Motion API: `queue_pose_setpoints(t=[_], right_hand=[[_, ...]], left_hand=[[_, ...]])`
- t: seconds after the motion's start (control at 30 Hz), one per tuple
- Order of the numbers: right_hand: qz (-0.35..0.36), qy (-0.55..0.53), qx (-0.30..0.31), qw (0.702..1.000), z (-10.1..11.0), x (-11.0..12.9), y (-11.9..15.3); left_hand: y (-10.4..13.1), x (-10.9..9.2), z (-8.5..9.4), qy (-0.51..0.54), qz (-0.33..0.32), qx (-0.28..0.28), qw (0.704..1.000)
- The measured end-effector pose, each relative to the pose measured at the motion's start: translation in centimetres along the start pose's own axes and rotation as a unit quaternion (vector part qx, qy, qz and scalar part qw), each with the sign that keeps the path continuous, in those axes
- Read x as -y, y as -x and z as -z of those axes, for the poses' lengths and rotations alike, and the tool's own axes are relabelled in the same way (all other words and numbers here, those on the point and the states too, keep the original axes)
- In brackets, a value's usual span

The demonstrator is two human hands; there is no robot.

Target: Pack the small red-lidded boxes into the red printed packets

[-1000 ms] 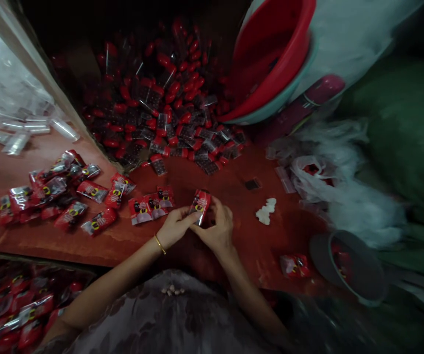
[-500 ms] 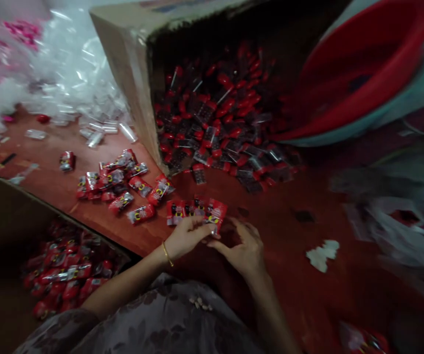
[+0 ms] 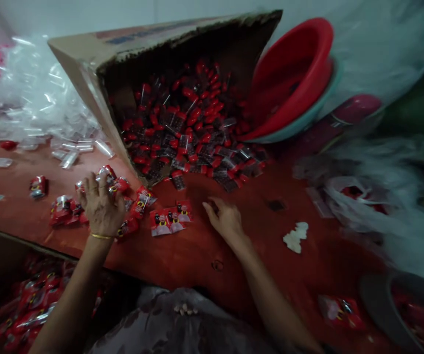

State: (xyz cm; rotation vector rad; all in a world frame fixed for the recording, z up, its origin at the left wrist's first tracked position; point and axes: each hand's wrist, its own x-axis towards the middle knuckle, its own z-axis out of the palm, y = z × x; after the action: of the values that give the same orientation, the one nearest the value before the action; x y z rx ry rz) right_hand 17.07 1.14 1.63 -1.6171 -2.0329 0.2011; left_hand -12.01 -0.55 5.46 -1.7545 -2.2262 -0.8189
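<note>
My left hand (image 3: 100, 206) lies palm down on a heap of small red packets (image 3: 64, 209) on the red-brown table (image 3: 182, 255), fingers spread over them. My right hand (image 3: 225, 219) rests on the table with loose fingers and holds nothing; it is just right of three packets lying side by side (image 3: 170, 219). A tipped cardboard box (image 3: 97, 54) behind spills several red-capped items in clear wrappers (image 3: 190, 132) toward my hands.
A red basin (image 3: 289, 73) nested in a teal one leans at the back right. Clear plastic bags (image 3: 38, 98) pile at the back left. An open box of red packets (image 3: 31, 305) sits below the table edge. White scraps (image 3: 295, 237), a grey bowl (image 3: 404, 305) are right.
The packet held between both hands is gone from them. My left hand swung left onto the packet heap; my right hand now rests on the table. The camera tilted up.
</note>
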Motion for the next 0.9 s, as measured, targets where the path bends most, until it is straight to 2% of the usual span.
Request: queue_pose_setpoints(t=[0.07,0.17,0.23,0.3,0.4,0.53,0.63,0.7,0.77,0.83,0.9], right_hand=[[-0.013,0.029,0.010,0.999,-1.1,1.1,-2.5],[-0.040,0.057,0.040,0.997,-3.1,3.1,-6.2],[-0.040,0.067,0.062,0.995,-4.1,3.8,-7.9],[-0.037,0.068,0.084,0.994,-4.3,3.6,-8.4],[-0.049,0.066,0.084,0.993,-3.4,1.4,-7.1],[-0.069,0.085,0.041,0.993,-1.3,-2.4,-2.7],[-0.085,0.119,0.004,0.989,0.2,-3.7,0.7],[-0.092,0.116,-0.036,0.988,1.0,-3.3,2.5],[-0.083,0.050,-0.070,0.993,1.6,-2.1,3.8],[-0.076,-0.086,-0.077,0.990,1.6,-0.3,4.4],[-0.095,-0.256,-0.053,0.961,1.1,1.4,4.5]], left_hand=[[0.5,-2.7,-0.3,0.045,-0.071,0.045,0.995],[2.0,-6.9,-2.1,0.073,-0.175,0.150,0.970],[3.1,-8.8,-3.8,0.065,-0.211,0.188,0.957],[4.0,-9.8,-5.3,0.062,-0.237,0.211,0.946],[4.6,-9.9,-6.7,0.069,-0.256,0.231,0.936],[4.9,-9.5,-7.2,0.077,-0.253,0.221,0.939],[5.0,-9.6,-7.2,0.094,-0.240,0.207,0.944],[4.9,-9.9,-7.0,0.116,-0.215,0.205,0.948],[4.8,-10.5,-6.6,0.145,-0.180,0.202,0.952],[4.7,-11.2,-5.9,0.182,-0.152,0.195,0.952],[4.8,-12.1,-5.0,0.221,-0.147,0.190,0.945]])
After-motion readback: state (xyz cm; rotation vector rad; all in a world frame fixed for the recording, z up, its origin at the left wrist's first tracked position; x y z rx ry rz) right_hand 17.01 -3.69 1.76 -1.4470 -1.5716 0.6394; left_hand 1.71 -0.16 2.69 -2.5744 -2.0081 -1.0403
